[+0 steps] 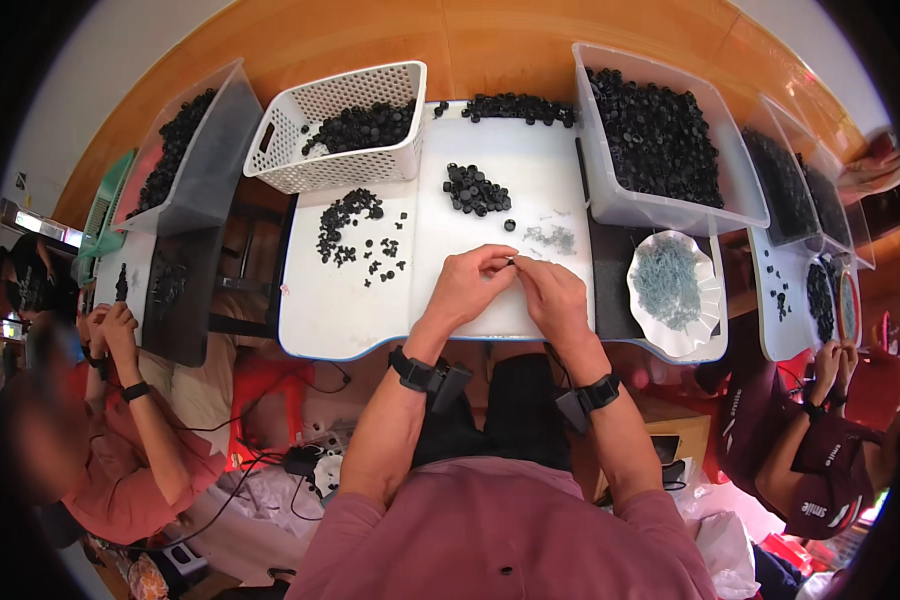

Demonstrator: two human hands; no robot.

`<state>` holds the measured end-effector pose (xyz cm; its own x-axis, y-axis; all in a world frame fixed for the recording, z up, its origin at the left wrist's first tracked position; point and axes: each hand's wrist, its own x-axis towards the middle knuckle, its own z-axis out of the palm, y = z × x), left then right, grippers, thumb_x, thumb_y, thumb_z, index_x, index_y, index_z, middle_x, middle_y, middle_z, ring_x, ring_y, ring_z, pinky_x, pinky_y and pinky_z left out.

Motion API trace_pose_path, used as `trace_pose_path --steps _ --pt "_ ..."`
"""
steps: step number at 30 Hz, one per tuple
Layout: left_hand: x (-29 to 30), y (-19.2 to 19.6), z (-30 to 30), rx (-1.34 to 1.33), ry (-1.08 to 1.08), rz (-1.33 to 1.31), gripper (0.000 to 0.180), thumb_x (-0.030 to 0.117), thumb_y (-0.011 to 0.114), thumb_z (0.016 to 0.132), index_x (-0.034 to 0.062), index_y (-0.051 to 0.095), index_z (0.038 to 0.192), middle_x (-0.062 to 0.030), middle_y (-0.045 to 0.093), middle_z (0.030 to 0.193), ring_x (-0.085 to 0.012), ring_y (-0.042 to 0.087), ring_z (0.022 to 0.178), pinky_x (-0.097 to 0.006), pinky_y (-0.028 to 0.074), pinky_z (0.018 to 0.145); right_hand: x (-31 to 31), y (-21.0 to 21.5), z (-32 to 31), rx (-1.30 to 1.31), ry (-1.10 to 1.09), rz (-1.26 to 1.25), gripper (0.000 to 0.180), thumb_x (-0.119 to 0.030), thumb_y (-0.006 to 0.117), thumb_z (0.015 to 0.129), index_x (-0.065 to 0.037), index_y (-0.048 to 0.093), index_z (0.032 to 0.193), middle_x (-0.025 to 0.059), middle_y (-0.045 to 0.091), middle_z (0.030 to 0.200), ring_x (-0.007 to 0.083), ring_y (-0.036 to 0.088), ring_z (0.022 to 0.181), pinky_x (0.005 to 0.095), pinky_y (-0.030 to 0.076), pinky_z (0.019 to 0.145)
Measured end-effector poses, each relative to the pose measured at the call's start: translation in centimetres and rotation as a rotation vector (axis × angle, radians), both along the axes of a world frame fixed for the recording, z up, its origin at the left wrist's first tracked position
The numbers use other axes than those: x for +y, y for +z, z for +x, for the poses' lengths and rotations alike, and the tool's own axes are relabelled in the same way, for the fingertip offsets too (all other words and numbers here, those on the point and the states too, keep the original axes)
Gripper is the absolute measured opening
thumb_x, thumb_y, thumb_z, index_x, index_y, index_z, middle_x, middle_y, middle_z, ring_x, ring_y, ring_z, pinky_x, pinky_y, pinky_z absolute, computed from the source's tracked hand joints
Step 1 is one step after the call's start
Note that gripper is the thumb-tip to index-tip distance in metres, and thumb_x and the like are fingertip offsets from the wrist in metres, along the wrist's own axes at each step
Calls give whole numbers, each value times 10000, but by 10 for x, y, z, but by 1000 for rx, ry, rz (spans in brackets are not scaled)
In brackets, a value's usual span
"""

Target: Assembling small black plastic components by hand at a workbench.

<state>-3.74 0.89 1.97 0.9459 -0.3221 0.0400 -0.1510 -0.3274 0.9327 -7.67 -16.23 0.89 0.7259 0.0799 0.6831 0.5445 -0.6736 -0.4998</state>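
My left hand and my right hand meet at the near edge of the white tabletop. Their fingertips pinch one small black plastic part, mostly covered by the fingers. Just beyond them lies a single round black cap, with a heap of black caps farther back. Right of that heap, thin silvery pins are scattered. Small black pronged pieces are spread to the left of my hands.
A white perforated basket and a clear bin, both holding black parts, stand at the back. A scalloped white dish of silvery pins sits at right. Co-workers' hands are busy at the left table, others at the right.
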Motion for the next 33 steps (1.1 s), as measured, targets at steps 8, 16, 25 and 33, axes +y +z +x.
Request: trace_pose_path --steps 8,16,25,33 --pt "3 -11 9 210 -40 -262 234 135 765 935 -7 767 1120 -105 797 982 -126 731 900 -260 568 801 1 1 -3 91 41 238 244 23 736 879 -27 693 1114 106 744 861 254 697 668 358 548 634" --pt "-2 -4 5 145 25 -167 210 96 742 954 -30 748 1122 -58 779 975 -84 691 870 -235 542 776 -9 -2 8 194 -304 408 136 4 718 875 -20 705 1008 125 676 925 235 658 716 351 515 648" --pt "-6 -17 2 121 75 -293 191 100 764 930 -28 761 1072 -51 778 911 -66 674 826 -235 549 747 -5 -9 9 258 -349 213 124 -62 767 832 -40 720 945 150 658 949 377 669 862 451 540 774" --pt "12 -6 9 122 45 -314 214 76 773 937 -5 747 1133 -51 767 1026 -94 693 925 -233 550 825 -2 0 10 362 -341 54 68 -82 742 854 -53 714 908 133 642 932 364 667 890 444 531 778"
